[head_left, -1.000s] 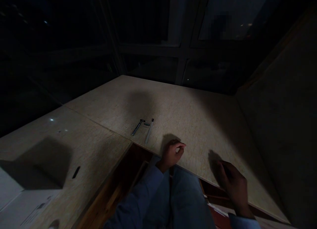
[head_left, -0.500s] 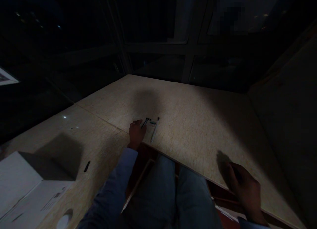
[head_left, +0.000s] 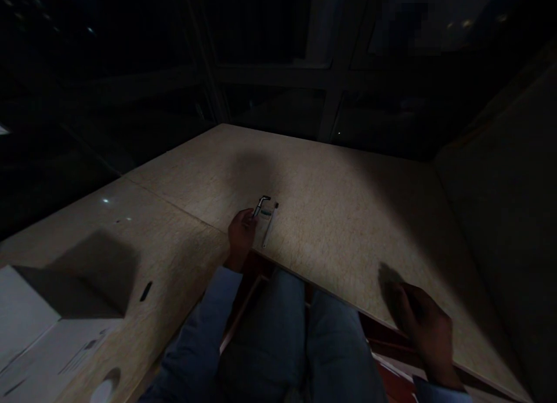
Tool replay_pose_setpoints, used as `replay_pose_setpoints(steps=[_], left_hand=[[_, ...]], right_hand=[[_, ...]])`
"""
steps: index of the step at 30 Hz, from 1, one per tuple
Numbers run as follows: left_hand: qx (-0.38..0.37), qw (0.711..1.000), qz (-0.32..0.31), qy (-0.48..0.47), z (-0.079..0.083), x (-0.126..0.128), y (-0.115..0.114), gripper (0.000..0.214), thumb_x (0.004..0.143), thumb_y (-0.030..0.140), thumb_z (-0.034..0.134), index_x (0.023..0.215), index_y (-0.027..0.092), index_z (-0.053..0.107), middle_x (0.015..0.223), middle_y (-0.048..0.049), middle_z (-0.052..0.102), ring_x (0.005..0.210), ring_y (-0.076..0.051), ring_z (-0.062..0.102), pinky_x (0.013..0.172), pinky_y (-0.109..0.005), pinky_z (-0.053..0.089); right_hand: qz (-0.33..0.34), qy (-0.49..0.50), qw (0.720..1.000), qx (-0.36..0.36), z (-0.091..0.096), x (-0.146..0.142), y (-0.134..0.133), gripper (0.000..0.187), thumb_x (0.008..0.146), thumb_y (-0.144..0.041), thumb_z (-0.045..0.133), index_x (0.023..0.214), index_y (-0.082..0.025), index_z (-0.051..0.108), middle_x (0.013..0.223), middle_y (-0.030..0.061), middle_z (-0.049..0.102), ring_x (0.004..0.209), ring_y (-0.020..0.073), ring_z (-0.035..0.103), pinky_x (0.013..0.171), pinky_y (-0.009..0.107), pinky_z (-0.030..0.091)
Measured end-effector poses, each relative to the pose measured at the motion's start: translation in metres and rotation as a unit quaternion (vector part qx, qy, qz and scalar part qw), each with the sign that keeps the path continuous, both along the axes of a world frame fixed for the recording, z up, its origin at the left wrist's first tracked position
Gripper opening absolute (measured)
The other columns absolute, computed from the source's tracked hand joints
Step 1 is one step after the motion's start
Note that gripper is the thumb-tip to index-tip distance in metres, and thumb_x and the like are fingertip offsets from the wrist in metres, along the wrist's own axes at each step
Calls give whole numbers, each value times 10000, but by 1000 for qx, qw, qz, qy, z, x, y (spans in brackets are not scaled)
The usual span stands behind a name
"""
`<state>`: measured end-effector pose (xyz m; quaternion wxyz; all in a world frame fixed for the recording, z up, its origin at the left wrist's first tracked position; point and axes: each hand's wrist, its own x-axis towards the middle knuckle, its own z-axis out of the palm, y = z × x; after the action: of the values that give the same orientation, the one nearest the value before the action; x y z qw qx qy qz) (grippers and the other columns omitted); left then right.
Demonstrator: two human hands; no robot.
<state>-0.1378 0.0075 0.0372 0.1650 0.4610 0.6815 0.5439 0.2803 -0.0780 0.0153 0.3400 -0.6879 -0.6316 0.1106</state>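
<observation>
My left hand (head_left: 242, 233) is closed around the handle of a razor (head_left: 260, 206), whose head points up and away from me. Just right of it, a slim toothbrush (head_left: 270, 225) with a dark head lies on the tabletop (head_left: 331, 217). Between the two is a small greenish item (head_left: 266, 213), too dim to name. Over at the table's front edge on the right, my right hand (head_left: 424, 324) is loosely curled, and I see nothing in it. Some of its fingers are lost in shadow.
A white box (head_left: 32, 319) with open flaps stands at the lower left. Near it are a small dark oblong (head_left: 146, 291) and a white round object (head_left: 103, 389). My legs are beneath the front edge, beside an open reddish drawer (head_left: 394, 377). Dark windows border the far side.
My left hand has lifted and turned the razor a little, and its head now sits higher in view. The right hand stays at the table edge. The view has shifted slightly.
</observation>
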Motion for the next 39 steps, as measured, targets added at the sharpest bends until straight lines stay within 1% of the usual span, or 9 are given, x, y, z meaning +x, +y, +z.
replay_pose_setpoints(steps=[5,10,14,17,20,26,31,34,39], left_hand=[[23,952,-152,-267,4,49,-14,401,675,316,795,1020,178,645,829,-5,646,713,-114,603,640,-221,463],[-72,831,-327,-443,-1,114,-32,533,665,344,836,1114,154,620,796,10,599,662,-124,620,613,-250,482],[-122,740,-365,-551,-10,153,-31,382,658,214,799,992,135,633,838,-16,617,679,-146,651,609,-270,502],[-135,702,-375,-591,-13,169,-19,263,651,135,713,897,140,620,957,-63,664,692,-160,668,559,-254,481],[-155,669,-381,-619,-13,175,-5,192,654,115,614,841,152,594,903,-77,691,601,-138,630,503,-234,435],[-172,664,-412,-600,-12,174,1,367,626,120,557,988,148,613,727,-33,657,425,-75,479,419,-197,338],[-156,666,-455,-570,-11,169,-8,529,637,154,573,1166,149,605,726,1,628,349,-25,350,346,-175,205],[-175,662,-472,-555,-10,166,-10,573,631,155,582,1204,147,603,726,14,617,330,-9,304,327,-177,155],[-199,668,-486,-527,-7,167,-14,523,633,162,639,1155,132,624,672,34,589,347,-10,323,345,-176,172]], right_hand=[[8,16,1000,19,-2,-2,1,666,871,-743,428,871,-154,737,819,146,751,694,259,703,617,319,523],[15,42,998,41,-3,-5,2,569,911,-660,454,880,-156,716,848,140,750,738,249,702,656,322,525],[19,45,998,44,-3,-6,2,485,942,-582,469,886,-160,703,855,124,742,750,233,697,668,314,511],[17,47,998,38,-3,-7,2,432,958,-530,476,900,-164,697,861,113,737,750,221,691,667,305,500],[18,54,998,39,-1,-8,2,408,959,-509,482,891,-167,693,841,101,729,731,212,679,660,301,492],[-8,103,994,30,1,-12,2,369,920,-497,536,877,-170,701,825,90,727,739,218,668,663,309,482],[-64,260,962,49,7,-38,6,319,875,-477,590,853,-175,691,793,55,704,743,205,644,680,309,497],[-31,330,942,59,20,-66,14,282,875,-452,607,883,-178,675,815,40,689,777,195,638,717,310,507],[35,409,911,45,40,-104,28,377,870,-452,655,1139,-191,623,973,56,698,870,188,647,785,314,518]])
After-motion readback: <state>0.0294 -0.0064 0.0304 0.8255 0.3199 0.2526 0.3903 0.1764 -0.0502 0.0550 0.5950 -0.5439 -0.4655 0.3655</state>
